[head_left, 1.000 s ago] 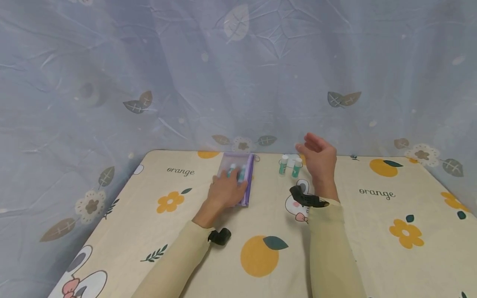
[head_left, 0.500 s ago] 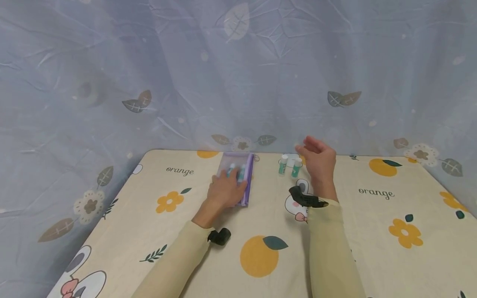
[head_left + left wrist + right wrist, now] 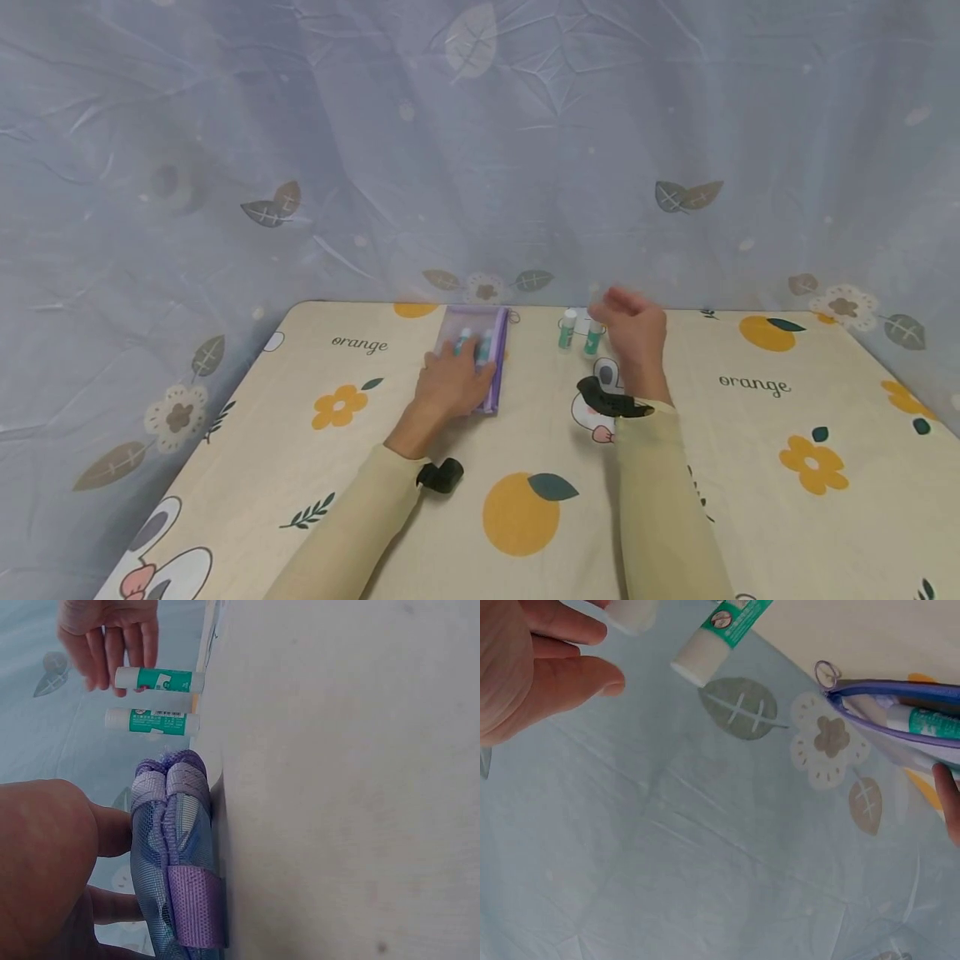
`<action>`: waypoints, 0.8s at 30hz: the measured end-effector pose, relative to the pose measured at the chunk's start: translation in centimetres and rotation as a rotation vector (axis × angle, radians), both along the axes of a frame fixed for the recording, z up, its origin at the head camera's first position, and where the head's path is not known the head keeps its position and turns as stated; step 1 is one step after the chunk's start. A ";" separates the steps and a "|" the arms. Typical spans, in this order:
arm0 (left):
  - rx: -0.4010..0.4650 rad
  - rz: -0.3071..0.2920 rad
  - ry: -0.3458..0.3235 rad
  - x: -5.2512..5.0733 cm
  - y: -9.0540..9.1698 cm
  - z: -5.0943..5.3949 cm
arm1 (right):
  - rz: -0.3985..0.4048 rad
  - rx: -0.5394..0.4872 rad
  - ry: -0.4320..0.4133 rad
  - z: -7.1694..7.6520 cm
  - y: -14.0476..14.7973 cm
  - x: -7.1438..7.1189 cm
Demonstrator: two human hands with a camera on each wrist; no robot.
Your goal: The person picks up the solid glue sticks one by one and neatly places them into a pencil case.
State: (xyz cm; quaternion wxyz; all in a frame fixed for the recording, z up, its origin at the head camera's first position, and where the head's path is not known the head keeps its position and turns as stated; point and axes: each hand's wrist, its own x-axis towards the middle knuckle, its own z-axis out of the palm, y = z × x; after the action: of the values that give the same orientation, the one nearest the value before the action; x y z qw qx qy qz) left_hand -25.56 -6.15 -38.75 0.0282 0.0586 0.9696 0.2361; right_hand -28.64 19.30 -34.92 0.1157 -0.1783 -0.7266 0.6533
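A purple-edged mesh pouch lies flat near the table's back edge, and my left hand rests on it with fingers spread. Its zipper side gapes in the right wrist view, where a glue stick shows inside; the head view shows two through the mesh. Right of the pouch, two green glue sticks with white caps stand upright, a left one and a right one. My right hand is beside the right one, fingers extended and thumb apart, gripping nothing; whether it touches the cap I cannot tell.
A cream cloth printed with oranges and flowers covers the table. Close behind the back edge hangs a blue-grey leaf-print curtain. A small metal ring sits at the pouch's zipper end.
My right hand has come down and slightly left, closer to the right glue stick. The left hand stays in place on the pouch.
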 end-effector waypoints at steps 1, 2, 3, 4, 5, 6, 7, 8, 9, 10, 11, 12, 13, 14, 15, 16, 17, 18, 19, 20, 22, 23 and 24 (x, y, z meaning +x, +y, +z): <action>0.001 0.000 0.000 0.0 0.0 0.0 | 0.002 0.006 -0.012 -0.1 0.0 0.0; 0.002 0.000 0.000 0.0 0.0 0.0 | 0.004 0.013 -0.024 -0.3 0.0 -0.1; 0.003 0.000 -0.001 0.0 0.0 0.0 | 0.006 0.021 -0.031 -0.4 0.0 -0.1; 0.004 -0.001 -0.002 0.0 0.0 0.0 | 0.006 0.024 -0.040 -0.5 -0.1 -0.1; 0.004 -0.001 -0.002 0.0 0.0 0.0 | 0.005 0.025 -0.049 -0.7 -0.1 -0.2; 0.004 -0.001 -0.003 0.0 0.0 0.0 | 0.006 0.024 -0.055 -0.8 -0.1 -0.2; 0.004 -0.002 -0.003 0.0 0.0 0.0 | 0.008 0.021 -0.059 -0.9 -0.1 -0.2; 0.004 -0.002 -0.003 0.0 0.0 0.0 | 0.010 0.018 -0.059 -1.0 -0.2 -0.2; 0.002 -0.004 -0.002 0.0 0.0 0.0 | 0.011 0.018 -0.060 -1.1 -0.2 -0.2; 0.001 -0.004 -0.001 0.0 0.0 0.0 | 0.012 0.017 -0.061 -1.1 -0.2 -0.2; 0.000 -0.005 0.000 0.0 0.0 0.1 | 0.015 0.023 -0.061 -1.2 -0.2 -0.2; -0.002 -0.006 0.000 0.0 0.0 0.1 | 0.018 0.036 -0.060 -1.3 -0.2 -0.2; -0.004 -0.007 0.001 0.0 0.0 0.1 | 0.019 0.050 -0.058 -1.5 -0.2 -0.2; -0.007 -0.007 0.001 0.0 0.0 0.1 | 0.019 0.060 -0.061 -1.6 -0.2 -0.2; -0.009 -0.008 0.001 0.0 0.0 0.1 | 0.019 0.072 -0.062 -1.7 -0.2 -0.2; -0.010 -0.008 0.001 0.0 0.0 0.1 | 0.019 0.081 -0.061 -1.8 -0.2 -0.2; -0.011 -0.008 0.000 0.0 0.0 0.1 | 0.018 0.088 -0.062 -2.0 -0.2 -0.3; -0.011 -0.008 -0.001 0.0 0.0 0.1 | 0.017 0.091 -0.063 -2.1 -0.2 -0.3; -0.010 -0.007 -0.003 0.0 0.0 0.1 | 0.016 0.085 -0.064 -2.2 -0.3 -0.4; -0.009 -0.006 -0.004 0.0 0.0 0.0 | 0.015 0.080 -0.069 -2.3 -0.3 -0.4; -0.008 -0.005 -0.007 0.0 0.1 -0.1 | 0.017 0.078 -0.084 -2.5 -0.3 -0.5; -0.008 -0.004 -0.008 0.0 0.1 -0.1 | 0.019 0.076 -0.095 -2.6 -0.3 -0.5; -0.008 -0.004 -0.009 0.0 0.1 -0.1 | 0.023 0.073 -0.105 -2.7 -0.4 -0.5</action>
State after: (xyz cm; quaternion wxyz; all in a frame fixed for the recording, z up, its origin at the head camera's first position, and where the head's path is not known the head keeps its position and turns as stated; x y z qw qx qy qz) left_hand -25.59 -6.06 -38.88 0.0330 0.0593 0.9703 0.2323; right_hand -29.12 18.95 -37.58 0.0761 -0.1996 -0.7571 0.6174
